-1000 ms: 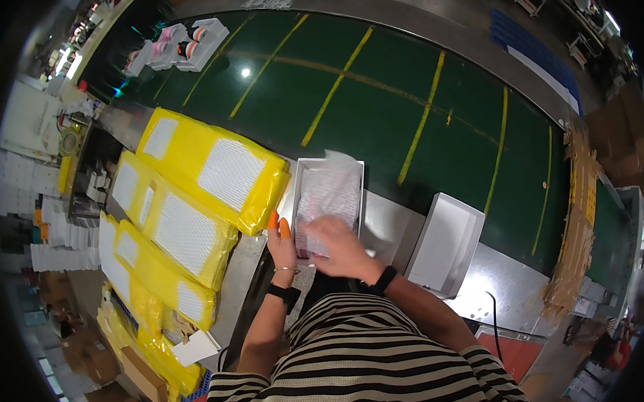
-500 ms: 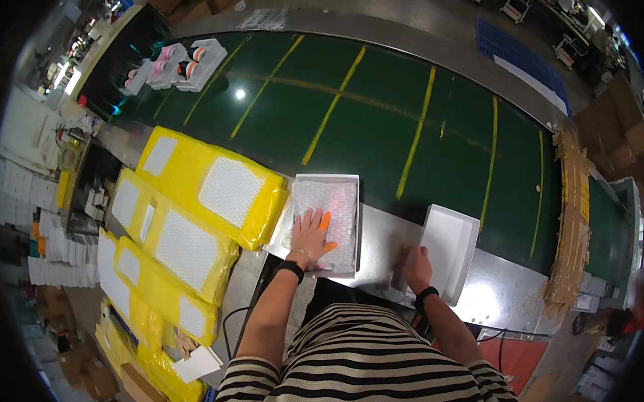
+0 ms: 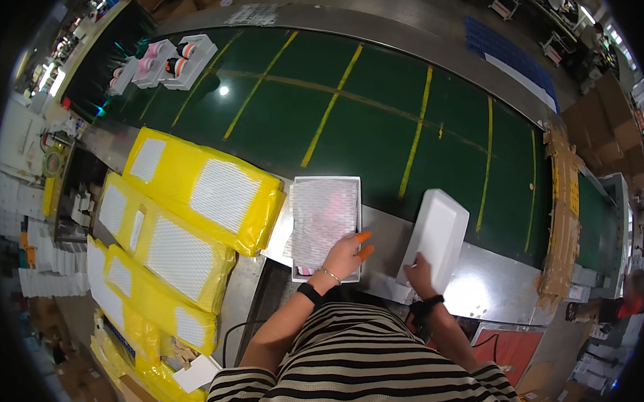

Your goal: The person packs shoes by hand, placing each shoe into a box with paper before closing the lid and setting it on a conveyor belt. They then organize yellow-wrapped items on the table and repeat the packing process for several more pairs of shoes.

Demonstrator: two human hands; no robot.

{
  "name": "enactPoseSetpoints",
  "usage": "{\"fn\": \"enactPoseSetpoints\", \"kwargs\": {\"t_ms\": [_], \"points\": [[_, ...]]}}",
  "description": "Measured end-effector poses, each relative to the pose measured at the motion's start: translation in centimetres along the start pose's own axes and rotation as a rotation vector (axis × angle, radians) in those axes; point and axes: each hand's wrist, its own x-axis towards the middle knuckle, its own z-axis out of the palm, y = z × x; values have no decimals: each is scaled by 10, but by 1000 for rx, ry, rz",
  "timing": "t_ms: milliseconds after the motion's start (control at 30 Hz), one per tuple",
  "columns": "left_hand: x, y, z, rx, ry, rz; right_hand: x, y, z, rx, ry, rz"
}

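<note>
The left hand (image 3: 345, 254) rests flat on the near right corner of a white tray (image 3: 324, 223). The tray has a clear, dotted cover, and something pink shows through it. The fingers with orange tips (image 3: 364, 237) lie spread over the tray's edge. The hand is open and presses down; it does not wrap around anything.

The right hand (image 3: 421, 268) touches the near end of a white foam lid (image 3: 437, 237). It looks like the fingers sit on the lid's lower edge, but the view is small there, so I cannot tell if they pinch it or only touch it.

Both things sit on the grey metal bench (image 3: 502, 270), just at the edge of the big green belt (image 3: 383, 124) with yellow lines. The tray and the lid lie side by side, close but not touching. The lid is to the right of the tray. Both have their long sides pointing away from the person, toward the belt, and the lid leans a bit to the right at the top.

The right hand is the nearer one to the lid, and the left hand is the nearer one to the tray. The tray lies to the left of the right hand.

Yellow padded bags (image 3: 200, 192) are stacked just left of the tray. More white trays (image 3: 166, 59) sit far off on the belt.
</note>
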Motion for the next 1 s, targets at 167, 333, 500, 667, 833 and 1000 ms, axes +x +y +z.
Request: {"fn": "enactPoseSetpoints", "kwargs": {"t_ms": [167, 333, 500, 667, 833, 1000], "points": [[-16, -7, -44, -376, 215, -7, -23, -208, -140, 1070, -544, 43], [-55, -5, -123, -1174, 122, -159, -28, -236, -93, 1408, -971, 62], [-101, -69, -142, -737, 403, -520, -27, -225, 4, 1033, -900, 12], [-74, -103, -97, -601, 409, -483, -19, -207, 17, 171, -610, -29], [-31, -85, -62, -162, 333, -418, -8, -151, 37, 178, -128, 11], [-15, -107, -24, -602, 293, -395, 32, -76, 96, -38, -232, 54]]}}
